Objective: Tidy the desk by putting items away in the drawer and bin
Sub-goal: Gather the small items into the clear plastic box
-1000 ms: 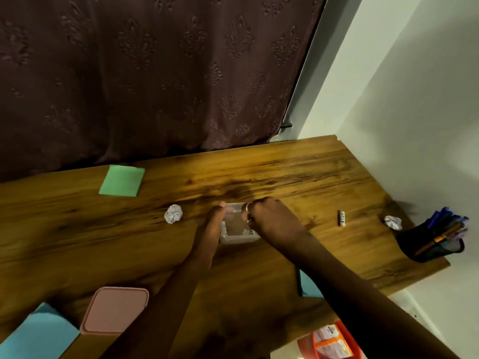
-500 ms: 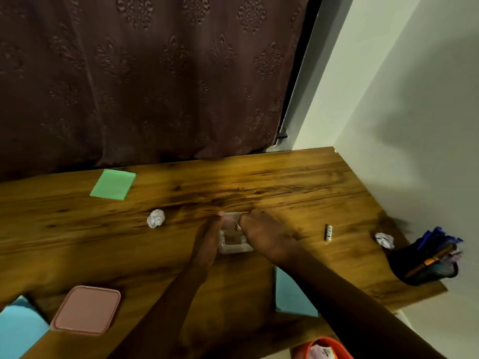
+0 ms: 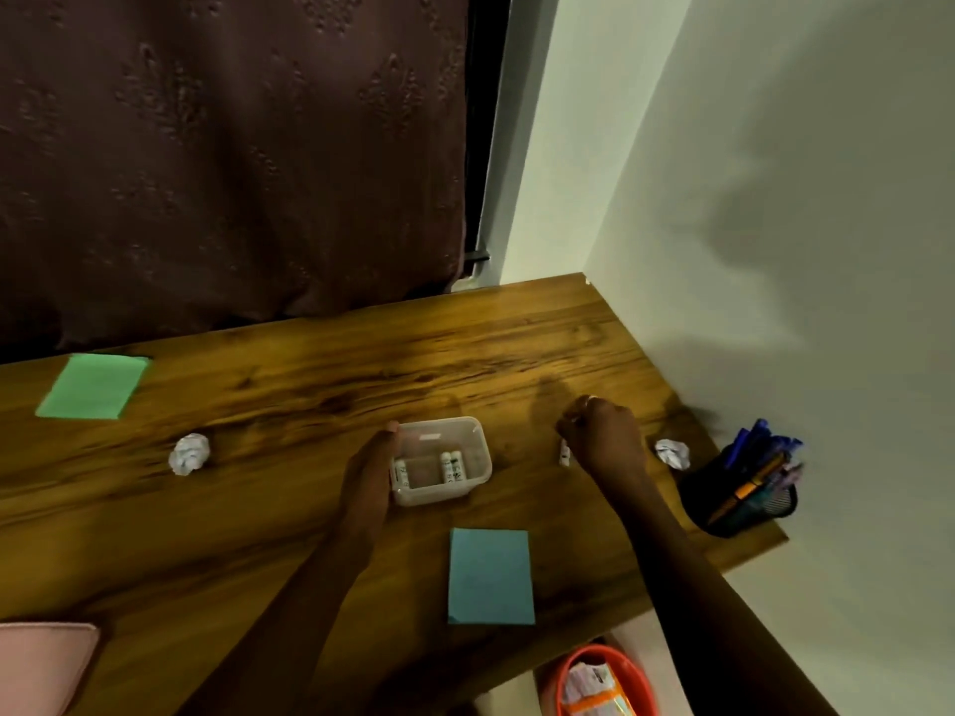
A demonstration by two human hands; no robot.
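Observation:
A clear plastic container [image 3: 473,447] stands mid-desk with batteries [image 3: 452,466] lying inside. My left hand [image 3: 369,475] holds its left wall, thumb on the far rim. To the right, my right hand [image 3: 602,436] curls its fingers down onto the top end of a loose white battery [image 3: 564,453] on the desk. One crumpled paper ball [image 3: 189,453] lies left of the container, and another paper ball [image 3: 673,452] lies just right of my right hand. An orange bin [image 3: 563,674] with wrappers in it sits below the desk's front edge.
A green sticky pad [image 3: 93,386] lies at the far left and a blue sticky pad [image 3: 490,576] near the front edge. A black mesh pen holder [image 3: 744,496] stands at the right corner by the wall. A pink lid [image 3: 41,664] lies bottom left. A dark curtain hangs behind the wooden desk [image 3: 310,385].
My right hand left the container and moved right to the loose battery. My left hand stays on the container's left side. The camera view shifted right.

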